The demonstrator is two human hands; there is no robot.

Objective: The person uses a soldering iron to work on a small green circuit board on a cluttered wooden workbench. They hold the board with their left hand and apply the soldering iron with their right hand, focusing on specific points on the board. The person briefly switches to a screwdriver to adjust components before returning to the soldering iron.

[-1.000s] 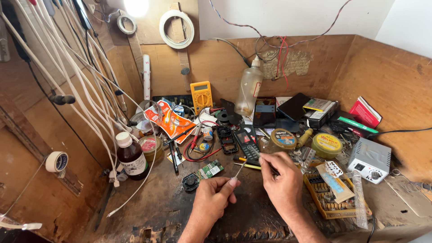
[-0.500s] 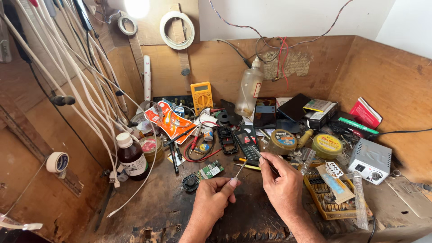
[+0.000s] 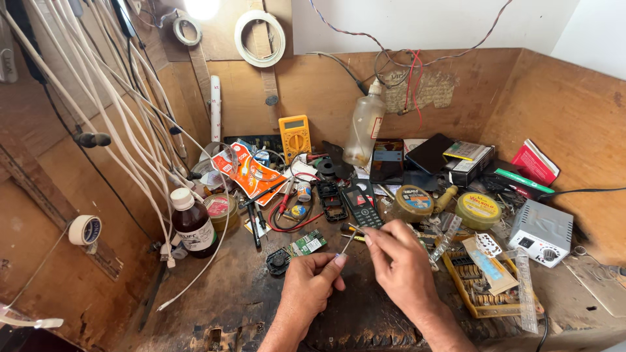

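My left hand [image 3: 313,287] and my right hand [image 3: 401,264] are raised together over the dark middle of a cluttered wooden workbench [image 3: 241,293]. Between their pinched fingertips sits a thin metal tool [image 3: 350,240], like tweezers or a small pin; the left thumb and forefinger grip its lower end and the right fingers pinch its upper end. A small green circuit board [image 3: 308,243] lies just left of the hands, beside a black round part [image 3: 278,262]. A dismantled keypad phone [image 3: 360,205] lies just beyond the hands.
A brown medicine bottle [image 3: 193,225], yellow multimeter [image 3: 295,137], plastic bottle [image 3: 364,130], two round tins [image 3: 412,202], a white box-shaped device [image 3: 541,231] and a yellow parts tray [image 3: 486,280] crowd the bench. White cables [image 3: 124,130] hang at left; wooden walls enclose it.
Both hands stay nearly in place; the fingers have shifted slightly on the thin tool held between them.
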